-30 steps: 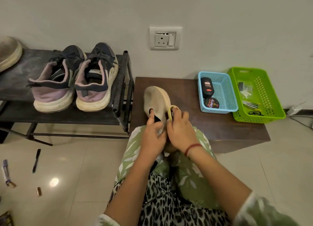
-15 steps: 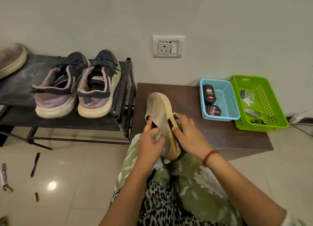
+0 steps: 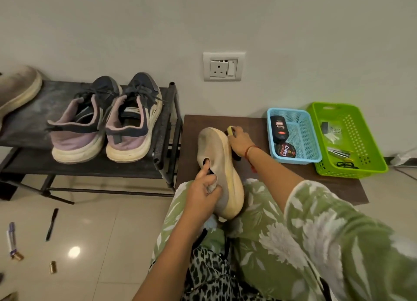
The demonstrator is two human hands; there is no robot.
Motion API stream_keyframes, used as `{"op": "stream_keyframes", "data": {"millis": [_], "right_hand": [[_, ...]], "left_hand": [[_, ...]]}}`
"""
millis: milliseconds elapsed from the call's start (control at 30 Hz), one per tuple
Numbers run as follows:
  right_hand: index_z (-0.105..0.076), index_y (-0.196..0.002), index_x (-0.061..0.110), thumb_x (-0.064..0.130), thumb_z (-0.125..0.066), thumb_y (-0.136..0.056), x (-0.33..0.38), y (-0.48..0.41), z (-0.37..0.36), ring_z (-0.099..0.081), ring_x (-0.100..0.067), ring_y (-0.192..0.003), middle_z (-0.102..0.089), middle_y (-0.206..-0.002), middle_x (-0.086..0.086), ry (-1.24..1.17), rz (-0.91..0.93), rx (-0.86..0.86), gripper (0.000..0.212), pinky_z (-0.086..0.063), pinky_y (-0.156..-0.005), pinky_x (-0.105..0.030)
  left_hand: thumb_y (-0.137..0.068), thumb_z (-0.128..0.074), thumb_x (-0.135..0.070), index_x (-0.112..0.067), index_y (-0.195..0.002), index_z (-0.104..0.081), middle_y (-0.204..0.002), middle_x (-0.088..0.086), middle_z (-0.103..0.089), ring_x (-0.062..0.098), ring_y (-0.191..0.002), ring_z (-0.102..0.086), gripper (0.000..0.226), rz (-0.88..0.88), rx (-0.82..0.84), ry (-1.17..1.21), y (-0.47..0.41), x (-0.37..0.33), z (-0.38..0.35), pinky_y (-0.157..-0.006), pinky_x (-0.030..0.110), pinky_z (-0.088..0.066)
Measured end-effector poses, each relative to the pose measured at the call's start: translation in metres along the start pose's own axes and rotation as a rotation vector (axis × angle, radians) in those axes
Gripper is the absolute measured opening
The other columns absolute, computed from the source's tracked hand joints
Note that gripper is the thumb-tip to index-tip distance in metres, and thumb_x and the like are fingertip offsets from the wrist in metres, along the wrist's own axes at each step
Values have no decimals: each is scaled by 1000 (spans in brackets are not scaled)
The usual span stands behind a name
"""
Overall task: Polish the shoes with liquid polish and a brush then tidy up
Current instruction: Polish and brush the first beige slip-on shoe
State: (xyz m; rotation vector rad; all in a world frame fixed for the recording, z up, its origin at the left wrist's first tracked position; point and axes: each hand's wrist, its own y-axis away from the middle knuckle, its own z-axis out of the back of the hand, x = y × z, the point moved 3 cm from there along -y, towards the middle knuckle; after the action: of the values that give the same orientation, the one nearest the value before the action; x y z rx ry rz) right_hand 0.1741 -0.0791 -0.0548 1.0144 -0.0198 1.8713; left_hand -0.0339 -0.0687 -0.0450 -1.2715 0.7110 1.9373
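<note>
A beige slip-on shoe with a pale yellow sole lies on its side over my lap and the near edge of the brown table. My left hand grips it at the opening, thumb inside. My right hand holds a yellow-backed brush with black bristles against the sole near the toe. A black liquid polish bottle and a round polish tin lie in the blue basket.
A green basket with small items stands right of the blue one. A pair of purple sneakers and another beige shoe sit on the black rack. Pens and small objects lie on the tiled floor at left.
My right hand has slid the brush along the sole from the heel side up toward the toe. The shoe now lies lower, further onto my lap. My left hand keeps its grip.
</note>
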Motion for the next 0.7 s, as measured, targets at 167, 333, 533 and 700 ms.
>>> {"op": "stream_keyframes", "data": {"millis": [167,333,533,700], "right_hand": [[-37,-141,10,14,-44,-99,-33,59,46,-45,-17,-119,-46,-136,-9,-365,144,-320,43,-31,-95,-19],[-37,-143,15,18,-48,-98,-55,106,56,-41,-10,-127,-44,-138,3,-233,365,-200,46,-31,-107,-21],[-35,-145,19,19,-48,-98,-31,106,48,-38,2,-121,-44,-132,8,-142,497,-185,49,-24,-101,-5],[-37,-143,22,27,-46,-97,-12,99,24,-45,-12,-124,-48,-135,0,-112,501,-182,48,-37,-105,-30]], "left_hand": [[-84,-64,1,-15,-57,-31,-149,5,-37,-9,-133,-29,46,-42,148,52,-30,-7,12,-87,3,-33],[-77,-77,-14,-22,-62,-56,-132,-6,-52,1,-119,-50,28,-62,258,-69,-68,-27,45,-96,23,-36],[-61,-71,-25,-29,-80,-71,-112,-4,-61,4,-91,-61,20,73,383,166,-93,-47,90,-77,21,-51],[-55,-71,-24,-20,-44,-44,-91,-8,-64,-1,-96,-59,30,165,538,146,-95,-31,94,-78,16,-47]]}}
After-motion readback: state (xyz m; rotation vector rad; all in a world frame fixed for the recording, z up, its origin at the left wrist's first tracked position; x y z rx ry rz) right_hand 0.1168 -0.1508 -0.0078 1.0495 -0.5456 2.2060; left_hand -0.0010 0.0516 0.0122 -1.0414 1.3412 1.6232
